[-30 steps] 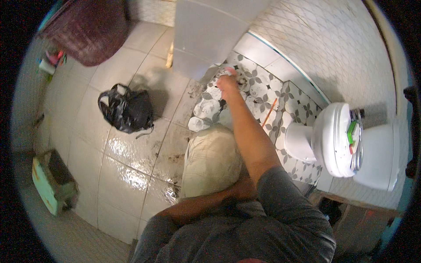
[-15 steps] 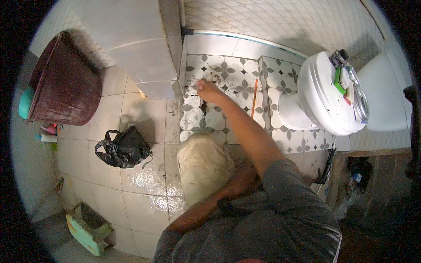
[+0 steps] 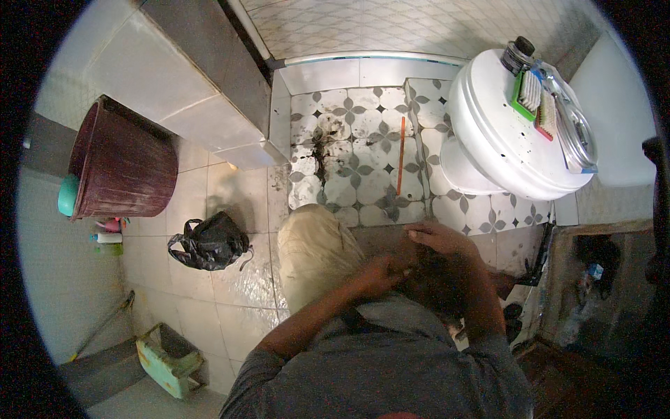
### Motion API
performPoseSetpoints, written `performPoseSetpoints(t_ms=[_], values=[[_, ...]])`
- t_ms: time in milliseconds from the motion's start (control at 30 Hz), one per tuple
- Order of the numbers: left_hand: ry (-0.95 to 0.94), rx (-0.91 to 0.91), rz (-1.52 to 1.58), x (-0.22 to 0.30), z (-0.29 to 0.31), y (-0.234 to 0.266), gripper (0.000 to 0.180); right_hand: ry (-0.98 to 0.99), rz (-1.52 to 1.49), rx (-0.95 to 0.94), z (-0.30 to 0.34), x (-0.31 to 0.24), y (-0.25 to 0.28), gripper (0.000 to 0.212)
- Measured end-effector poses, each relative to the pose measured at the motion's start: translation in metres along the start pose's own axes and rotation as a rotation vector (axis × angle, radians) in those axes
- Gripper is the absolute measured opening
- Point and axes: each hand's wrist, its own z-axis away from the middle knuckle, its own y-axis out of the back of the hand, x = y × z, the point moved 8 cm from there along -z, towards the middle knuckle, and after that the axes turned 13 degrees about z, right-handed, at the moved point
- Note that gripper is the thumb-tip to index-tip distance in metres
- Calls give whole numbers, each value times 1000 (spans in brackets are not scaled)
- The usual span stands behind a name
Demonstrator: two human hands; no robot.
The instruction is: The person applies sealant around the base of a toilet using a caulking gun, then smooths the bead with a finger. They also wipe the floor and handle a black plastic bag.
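My right hand (image 3: 440, 238) lies on my bent right knee, its fingers stretched and holding nothing. Close beside it, my left hand (image 3: 382, 274) rests at the inner side of that leg; shadow hides how its fingers are set. My other knee, in pale cloth (image 3: 310, 248), stands at the edge of the patterned floor tiles (image 3: 373, 199). In front of it, dark wet dirt (image 3: 320, 160) smears those tiles. Right of the dirt, a thin orange stick (image 3: 401, 155) lies along the tiles, apart from both hands.
A white toilet (image 3: 481, 126) stands at right; its lid bears a green-backed brush (image 3: 525, 98), a red-backed brush (image 3: 546, 120) and a dark bottle (image 3: 517, 54). At left are a maroon tub (image 3: 129, 164), a black plastic bag (image 3: 209, 242) and a green stool (image 3: 164, 366). A tiled wall block (image 3: 174, 91) juts in.
My right hand has drawn back from the dirty tiles to my knee. My left hand stays low by the leg. The view has shifted; the orange stick still lies on the tiles.
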Motion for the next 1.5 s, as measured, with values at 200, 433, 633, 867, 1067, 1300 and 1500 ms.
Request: performPoseSetpoints(t_ms=[200,433,633,867,1067,1300,1500], values=[[-92,112,33,6,-7,1,73,44,-338,81,70,-3,-15,58],[-118,176,152,6,-14,-8,79,85,-346,210,66,22,-24,45],[-384,111,61,30,-21,-21,69,114,-141,350,71,29,-27,33],[-249,38,-24,27,-25,-29,55,138,-43,588,94,16,-18,25],[-379,46,45,25,-26,-35,50,-197,-176,611,118,24,-19,23],[-603,302,-391,56,-4,5,57,-60,-114,638,95,33,-24,25],[-736,968,-526,159,131,182,63,12,55,539,78,20,-23,24]])
